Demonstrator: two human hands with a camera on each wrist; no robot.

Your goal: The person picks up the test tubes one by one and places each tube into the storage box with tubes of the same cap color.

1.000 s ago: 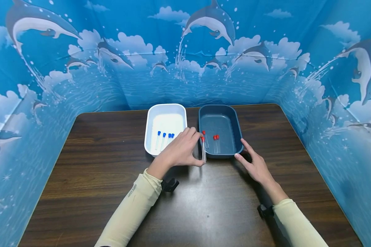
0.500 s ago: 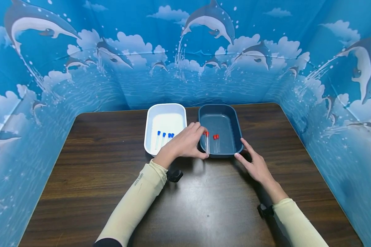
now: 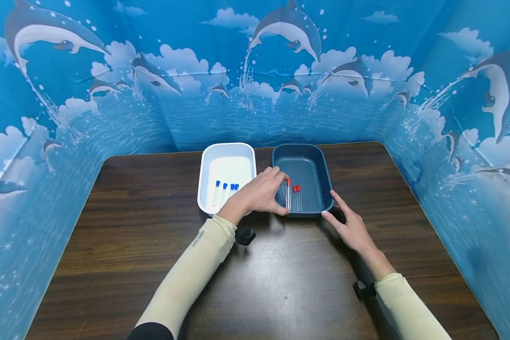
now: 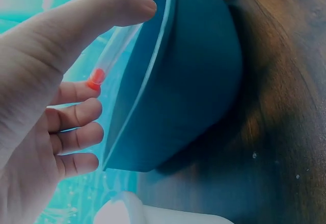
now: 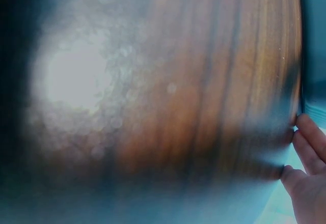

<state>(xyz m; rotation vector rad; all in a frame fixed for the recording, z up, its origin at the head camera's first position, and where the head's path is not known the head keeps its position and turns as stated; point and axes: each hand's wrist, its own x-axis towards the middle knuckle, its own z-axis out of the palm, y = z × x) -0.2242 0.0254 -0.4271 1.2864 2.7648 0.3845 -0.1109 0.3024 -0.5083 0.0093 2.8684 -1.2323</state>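
My left hand (image 3: 265, 191) pinches a clear test tube with a red cap (image 3: 288, 196) lengthwise between thumb and index finger, over the near left part of the dark blue-grey bin (image 3: 308, 148). In the left wrist view, the tube (image 4: 112, 56) has its cap at the index fingertip and its other end toward the thumb, by the bin's rim (image 4: 162, 40). Inside the bin lie more red-capped tubes (image 3: 297, 200), one partly hidden by the left hand. My right hand (image 3: 352, 231) rests with extended fingers against the bin's near right corner.
Left of the dark bin stands a white bin (image 3: 229, 147) holding several blue-capped tubes (image 3: 224, 193). Both stand near the back of the brown wooden table (image 3: 144, 203). A blue dolphin-print curtain (image 3: 255, 118) surrounds the table's back and sides.
The left hand has moved right and slightly away from me, carrying the red-capped test tube from the bin's left edge to over its inside. The right hand stays at the corner.
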